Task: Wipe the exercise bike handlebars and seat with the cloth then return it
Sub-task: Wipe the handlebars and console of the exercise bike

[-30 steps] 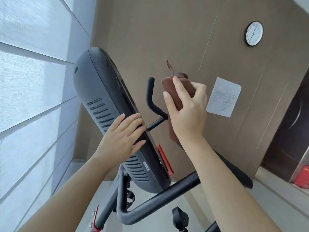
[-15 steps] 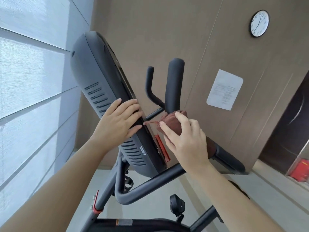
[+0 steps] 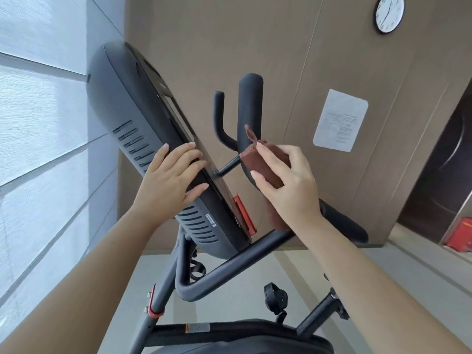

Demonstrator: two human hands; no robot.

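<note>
Black tubing of the exercise bike (image 3: 229, 267) fills the near part of the view. A frame bar with a small label crosses low down, a round knob (image 3: 275, 297) sits just above it, and a curved tube sweeps up to the right. Two bare forearms reach in from the lower corners.

The left hand (image 3: 171, 180) rests on the edge of the grey console (image 3: 132, 123). Its fingers (image 3: 184, 152) are straight and slightly spread over the rim, holding nothing. A red tab (image 3: 245, 213) juts from the console's lower end.

Just to the right, the right hand (image 3: 288, 185) grips the brown cloth (image 3: 260, 163). Its fingers curl round the cloth and clamp it against the lower part of the upright handlebar grip (image 3: 250, 103). One end of the cloth hangs below the wrist, and a small loop (image 3: 251, 135) sticks up beside the grip. The padded top of the grip stands bare above the cloth. A thinner bent bar (image 3: 219, 111) rises beyond it, between the grip and the console. Another padded grip (image 3: 347, 226) points away to the right, behind the right wrist.

Further off is a tan panelled wall (image 3: 281, 47) with a printed sheet of paper (image 3: 341, 120) and a round clock (image 3: 389, 12). Pale window blinds (image 3: 38, 123) line the left side. A red box (image 3: 459, 236) sits on a ledge at the far right.
</note>
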